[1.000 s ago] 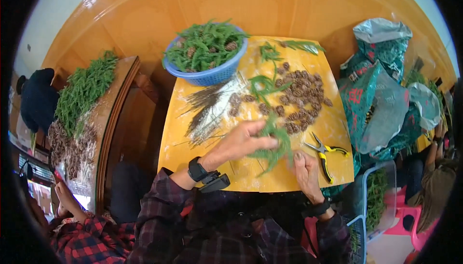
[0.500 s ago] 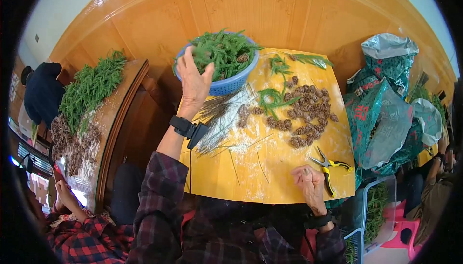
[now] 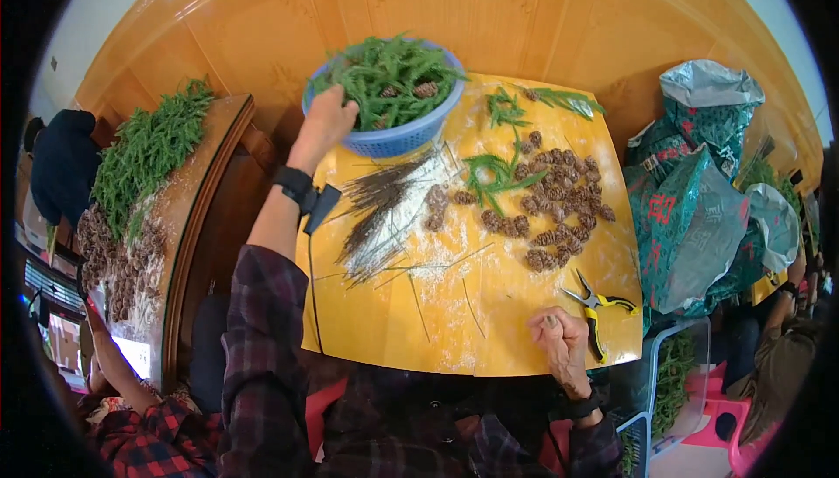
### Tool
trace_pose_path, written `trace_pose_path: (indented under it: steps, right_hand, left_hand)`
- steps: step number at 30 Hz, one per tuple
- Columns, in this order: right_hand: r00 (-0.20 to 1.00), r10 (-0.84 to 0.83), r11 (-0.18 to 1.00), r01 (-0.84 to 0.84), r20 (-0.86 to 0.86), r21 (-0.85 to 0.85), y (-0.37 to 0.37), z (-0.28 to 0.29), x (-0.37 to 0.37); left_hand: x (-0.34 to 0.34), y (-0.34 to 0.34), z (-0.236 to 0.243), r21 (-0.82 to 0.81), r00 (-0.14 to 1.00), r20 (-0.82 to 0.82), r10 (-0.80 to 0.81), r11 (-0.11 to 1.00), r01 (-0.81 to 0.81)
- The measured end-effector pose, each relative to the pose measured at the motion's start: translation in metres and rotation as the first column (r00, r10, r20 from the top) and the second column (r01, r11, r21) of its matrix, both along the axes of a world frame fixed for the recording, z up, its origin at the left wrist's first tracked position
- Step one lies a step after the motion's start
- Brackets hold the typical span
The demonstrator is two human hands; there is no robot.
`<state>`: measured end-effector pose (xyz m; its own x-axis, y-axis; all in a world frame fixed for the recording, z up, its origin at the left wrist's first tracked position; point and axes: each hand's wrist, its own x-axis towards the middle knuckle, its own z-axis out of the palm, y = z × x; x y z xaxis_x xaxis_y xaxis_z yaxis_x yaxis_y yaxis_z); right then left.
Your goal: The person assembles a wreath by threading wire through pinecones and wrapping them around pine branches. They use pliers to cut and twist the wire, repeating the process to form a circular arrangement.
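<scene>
My left hand [image 3: 327, 128] is at the left side of a blue plastic basket [image 3: 393, 139] heaped with green sprigs [image 3: 389, 67] and a few pine cones [image 3: 426, 90]. Its fingers curl over the rim into the greenery; their tips are hidden, so what they hold cannot be made out. By the table's front edge my right hand [image 3: 561, 340] rests loosely closed, with nothing visible in it. Just right of it lie pliers [image 3: 593, 305] with yellow and black handles, jaws apart. Many loose pine cones [image 3: 559, 198] spread over the yellow table [image 3: 516, 294].
Dark thin wire-like stems [image 3: 376, 203] lie on white powder below the basket. Loose sprigs [image 3: 494, 172] are beside the cones. Green bags [image 3: 690, 216] stand at the right, above a clear bin [image 3: 677, 373] of greenery. Another table [image 3: 218, 155] with greenery and cones is at left, near other people.
My left hand, fingers spread above the basket before, has moved left and down to its left side, fingers now curled. My right hand stays put. The whole view has shifted slightly.
</scene>
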<state>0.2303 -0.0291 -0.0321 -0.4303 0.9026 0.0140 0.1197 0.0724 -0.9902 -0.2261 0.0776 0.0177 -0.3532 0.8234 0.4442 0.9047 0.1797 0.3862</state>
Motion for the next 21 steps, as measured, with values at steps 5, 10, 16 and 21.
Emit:
trace_pose_path:
  steps: [5,10,16,21]
  right_hand:
    - [1.0,0.009,1.0,-0.01,0.026,0.027,0.001,-0.007,0.0]
    - [1.0,0.015,0.999,-0.016,0.024,0.048,0.003,-0.005,0.001]
    - [0.999,0.03,0.998,-0.031,0.015,0.051,0.001,-0.004,0.0]
    - [0.999,0.028,0.998,-0.029,0.022,0.056,0.003,-0.008,0.001]
  left_hand:
    - [-0.013,0.013,0.005,-0.161,0.996,-0.084,0.032,0.986,-0.045]
    - [0.01,0.009,0.014,-0.18,0.999,-0.021,0.049,0.982,-0.052]
    - [0.014,-0.008,0.006,0.301,0.96,-0.275,0.054,0.953,0.033]
    - [0.062,-0.031,0.027,0.383,0.935,-0.344,-0.087,0.896,0.224]
